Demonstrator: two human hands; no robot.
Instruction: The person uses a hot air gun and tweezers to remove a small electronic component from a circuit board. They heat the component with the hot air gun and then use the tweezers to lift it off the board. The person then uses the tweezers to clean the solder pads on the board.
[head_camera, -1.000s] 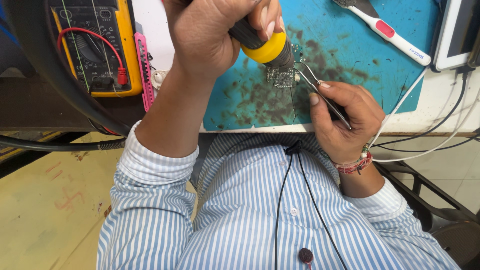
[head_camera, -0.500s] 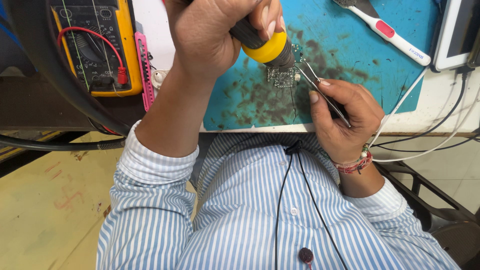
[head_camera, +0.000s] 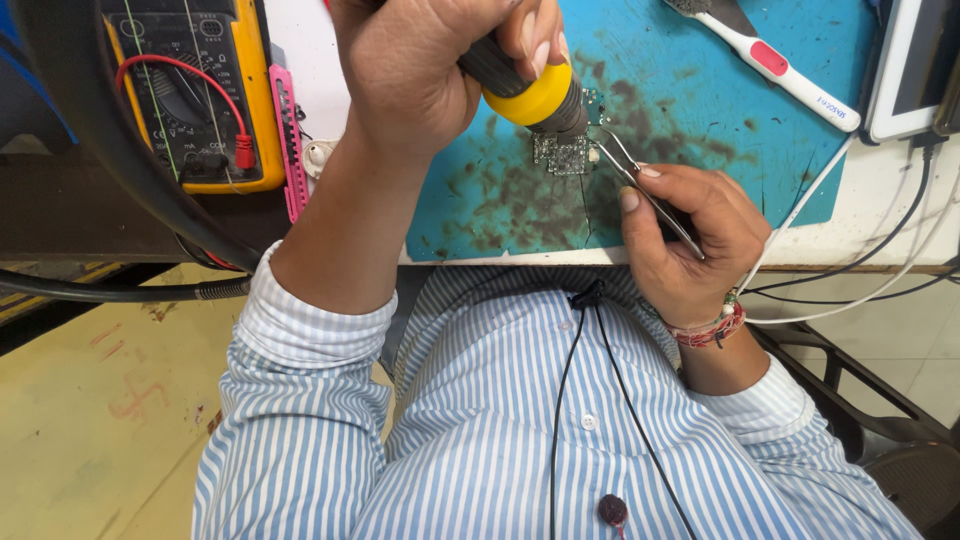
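Small circuit board (head_camera: 566, 153) lies on the stained blue mat (head_camera: 700, 110), near its front edge, right betw. the two hands. It sits just below the yellow-collared soldering iron (head_camera: 530, 92), whose dark barrel end covers the board's top edge; tip itself hidden, can't tell if it touches.

Hand on the left of the view (head_camera: 430, 70) is closed in a full fist around the iron's handle, thumb on the yellow collar, directly above-left of the board. Other hand (head_camera: 690, 240) sits lower right of the board, fingers curled tight, pinching metal tweezers (head_camera: 640, 185) betw. thumb and forefinger. Tweezer points reach up-left to the board's right edge; contact looks likely but too small to confirm. Red thread band on that wrist.

Further out: yellow multimeter (head_camera: 205, 90) w/ red lead at top left, well apart from the board, pink strip beside it. White-handled tool w/ red button (head_camera: 770, 62) lies on the mat top right. White device (head_camera: 915, 70) at far right, cables trailing off the bench edge. Person wears blue-striped shirt (head_camera: 500, 420), black wire running down the front.
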